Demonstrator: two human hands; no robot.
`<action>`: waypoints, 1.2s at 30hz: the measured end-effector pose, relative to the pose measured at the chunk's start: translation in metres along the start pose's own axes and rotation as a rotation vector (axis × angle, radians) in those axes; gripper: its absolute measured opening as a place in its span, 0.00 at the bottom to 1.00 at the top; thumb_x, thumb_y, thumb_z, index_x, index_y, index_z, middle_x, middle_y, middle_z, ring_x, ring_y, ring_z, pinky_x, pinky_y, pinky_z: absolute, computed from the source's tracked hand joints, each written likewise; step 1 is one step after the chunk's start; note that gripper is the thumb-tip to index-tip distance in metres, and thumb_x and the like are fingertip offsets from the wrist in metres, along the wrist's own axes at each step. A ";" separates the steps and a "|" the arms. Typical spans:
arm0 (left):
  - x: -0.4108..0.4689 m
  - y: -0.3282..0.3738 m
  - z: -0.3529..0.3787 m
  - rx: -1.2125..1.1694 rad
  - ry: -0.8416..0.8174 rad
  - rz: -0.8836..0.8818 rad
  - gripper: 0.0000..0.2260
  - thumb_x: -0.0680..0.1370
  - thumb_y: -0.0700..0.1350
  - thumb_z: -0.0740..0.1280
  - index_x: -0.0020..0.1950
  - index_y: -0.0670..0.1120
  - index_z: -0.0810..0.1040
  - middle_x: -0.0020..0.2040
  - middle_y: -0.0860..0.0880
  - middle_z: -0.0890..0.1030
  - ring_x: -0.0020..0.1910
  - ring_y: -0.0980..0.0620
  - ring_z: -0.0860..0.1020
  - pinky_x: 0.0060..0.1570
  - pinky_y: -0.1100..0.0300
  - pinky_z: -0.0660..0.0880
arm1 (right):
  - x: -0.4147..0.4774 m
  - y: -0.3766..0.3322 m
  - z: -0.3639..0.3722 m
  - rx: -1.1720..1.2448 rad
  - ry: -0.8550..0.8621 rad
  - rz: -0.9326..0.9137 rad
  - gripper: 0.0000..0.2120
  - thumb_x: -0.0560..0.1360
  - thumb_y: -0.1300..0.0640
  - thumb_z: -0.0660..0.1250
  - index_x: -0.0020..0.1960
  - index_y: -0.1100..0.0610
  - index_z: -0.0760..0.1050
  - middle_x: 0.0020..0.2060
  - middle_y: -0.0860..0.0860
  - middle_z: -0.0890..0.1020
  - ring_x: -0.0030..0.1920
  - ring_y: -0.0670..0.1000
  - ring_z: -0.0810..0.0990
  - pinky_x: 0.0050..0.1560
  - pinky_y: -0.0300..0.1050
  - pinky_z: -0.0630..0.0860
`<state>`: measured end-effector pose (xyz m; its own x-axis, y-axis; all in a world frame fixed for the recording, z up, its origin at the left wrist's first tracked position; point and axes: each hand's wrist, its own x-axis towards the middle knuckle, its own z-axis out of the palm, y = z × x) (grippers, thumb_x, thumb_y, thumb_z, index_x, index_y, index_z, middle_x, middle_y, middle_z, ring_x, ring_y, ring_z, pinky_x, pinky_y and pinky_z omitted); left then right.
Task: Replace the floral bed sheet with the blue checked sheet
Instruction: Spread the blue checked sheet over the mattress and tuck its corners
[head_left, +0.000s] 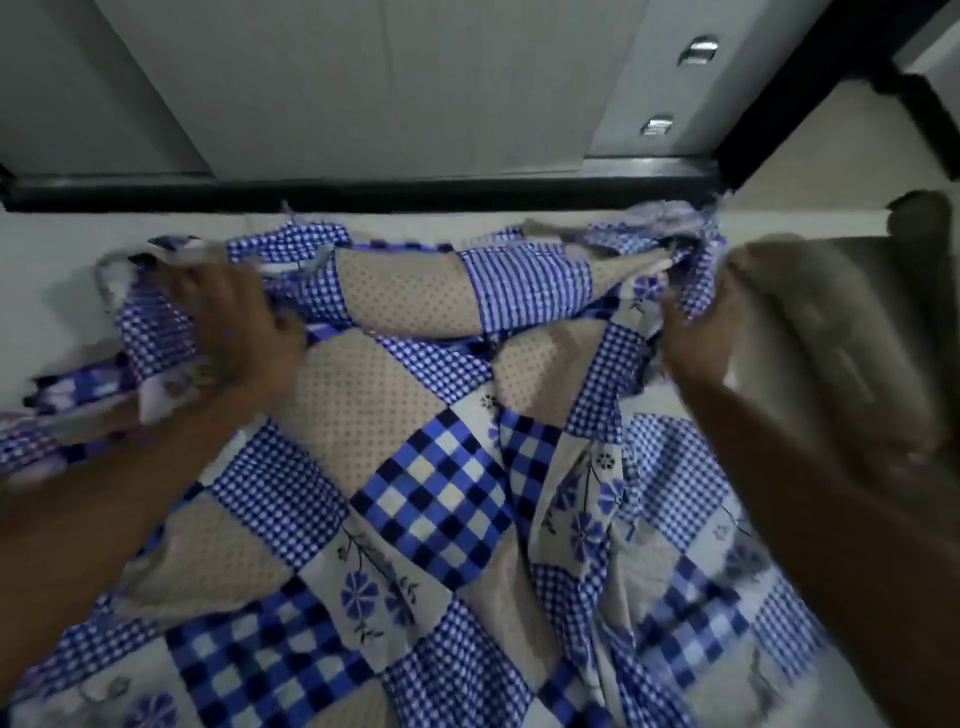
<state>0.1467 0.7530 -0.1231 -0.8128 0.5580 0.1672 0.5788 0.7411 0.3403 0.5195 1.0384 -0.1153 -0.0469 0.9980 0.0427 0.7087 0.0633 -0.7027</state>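
The blue checked sheet (431, 488), a patchwork of blue gingham, beige dotted and blue flower squares, lies bunched and creased across the middle and front of the view. My left hand (244, 332) grips a gathered fold of it at the left. My right hand (696, 338) holds the sheet's bunched edge at the right, blurred by motion. Between the hands the cloth is raised into a rolled ridge. No floral bed sheet shows apart from this patchwork.
Pale bare surface (57, 291) shows left of the sheet. A black frame edge (363, 195) runs across behind it, with grey wardrobe doors (363, 83) and metal handles (698, 52) beyond. A grey-brown cushion or pillow (852, 332) sits at the right.
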 end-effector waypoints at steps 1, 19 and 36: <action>-0.038 0.018 0.007 -0.025 -0.048 0.117 0.24 0.76 0.46 0.68 0.70 0.40 0.69 0.74 0.37 0.64 0.71 0.36 0.66 0.63 0.39 0.69 | -0.036 0.012 0.005 -0.036 -0.019 0.050 0.36 0.78 0.38 0.65 0.78 0.57 0.62 0.71 0.61 0.70 0.70 0.62 0.70 0.68 0.55 0.67; -0.460 0.117 0.007 0.062 -0.679 0.543 0.39 0.61 0.73 0.66 0.62 0.48 0.73 0.58 0.48 0.75 0.56 0.45 0.75 0.49 0.47 0.73 | -0.295 0.195 -0.126 -0.616 -0.636 -0.764 0.23 0.78 0.39 0.60 0.65 0.52 0.74 0.67 0.54 0.73 0.60 0.60 0.75 0.54 0.55 0.72; -0.505 0.142 -0.028 0.370 -1.090 0.555 0.13 0.78 0.47 0.63 0.33 0.47 0.69 0.36 0.48 0.76 0.39 0.49 0.77 0.39 0.56 0.74 | -0.181 0.183 -0.195 0.143 -0.150 0.150 0.15 0.84 0.59 0.55 0.53 0.69 0.74 0.50 0.67 0.80 0.50 0.60 0.78 0.52 0.52 0.69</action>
<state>0.6376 0.5654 -0.1336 -0.0843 0.7104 -0.6987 0.9483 0.2724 0.1626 0.7950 0.8701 -0.1131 -0.0600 0.9840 -0.1679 0.6094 -0.0971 -0.7869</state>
